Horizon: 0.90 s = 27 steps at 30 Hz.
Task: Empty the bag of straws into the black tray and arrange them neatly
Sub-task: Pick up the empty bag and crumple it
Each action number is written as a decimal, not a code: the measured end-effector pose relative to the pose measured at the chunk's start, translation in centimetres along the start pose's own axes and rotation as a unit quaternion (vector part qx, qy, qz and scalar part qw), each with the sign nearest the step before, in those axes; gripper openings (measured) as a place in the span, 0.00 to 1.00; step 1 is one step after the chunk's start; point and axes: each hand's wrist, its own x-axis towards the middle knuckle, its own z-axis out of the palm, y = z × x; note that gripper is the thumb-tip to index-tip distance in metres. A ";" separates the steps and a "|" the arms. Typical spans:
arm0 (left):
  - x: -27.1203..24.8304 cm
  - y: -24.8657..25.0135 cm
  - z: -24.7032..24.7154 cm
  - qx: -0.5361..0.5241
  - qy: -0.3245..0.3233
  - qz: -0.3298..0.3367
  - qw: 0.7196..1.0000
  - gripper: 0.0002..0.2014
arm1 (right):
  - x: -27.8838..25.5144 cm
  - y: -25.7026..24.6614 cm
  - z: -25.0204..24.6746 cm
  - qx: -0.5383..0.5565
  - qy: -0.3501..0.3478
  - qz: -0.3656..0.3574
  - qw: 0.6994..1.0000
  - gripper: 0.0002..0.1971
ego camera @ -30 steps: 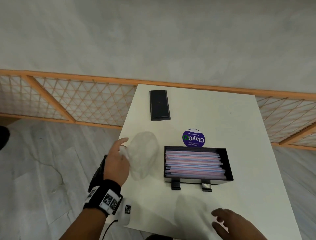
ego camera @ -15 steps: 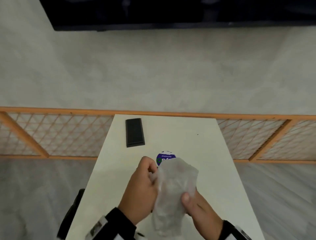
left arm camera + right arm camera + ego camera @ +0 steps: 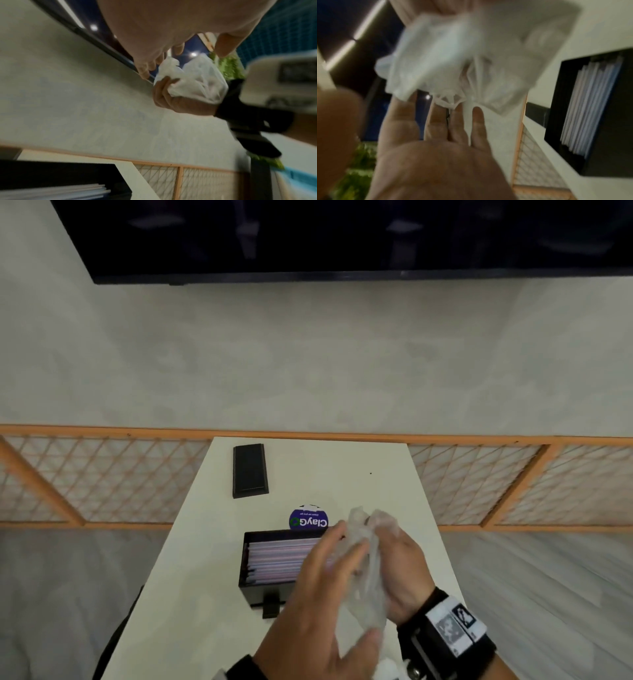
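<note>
Head view showed the crumpled clear plastic bag [image 3: 368,563] held up between both hands above the white rectangular table [image 3: 191,594]. The left hand [image 3: 318,607] had flat, fairly straight fingers against the bag's side, its thumb near the bag's lower end. The right hand [image 3: 404,570] curled round the bag from the 3 o'clock side. At 9 o'clock from the hands sat the black rectangular tray [image 3: 260,590], with pale pink and blue straws [image 3: 277,559] lying side by side inside. A round blue sticker [image 3: 308,520] lay at 12 o'clock from the tray, a flat black slab [image 3: 250,470] further at 11 o'clock.

Left wrist view showed the right hand [image 3: 173,100] gripping the bunched bag [image 3: 193,81]; the left hand's fingers [image 3: 145,66] looked straight.

Right wrist view, blurred, showed the bag [image 3: 462,56] over the open palm of the left hand [image 3: 436,155], with the tray [image 3: 556,108] and straws [image 3: 587,108] at 3 o'clock.
</note>
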 end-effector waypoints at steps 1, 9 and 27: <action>0.0 0.2 0.6 0.024 -0.022 0.006 0.999 0.38 | 0.2 0.3 -0.3 0.010 -0.002 0.013 1.000 0.12; 2.2 -0.9 1.1 0.076 0.014 -0.047 0.996 0.29 | -2.2 1.1 0.8 0.021 -0.146 0.068 0.987 0.26; 0.9 -0.9 -0.6 0.083 -0.022 -0.003 0.996 0.35 | -2.5 2.6 0.2 -0.001 -0.207 0.121 0.971 0.28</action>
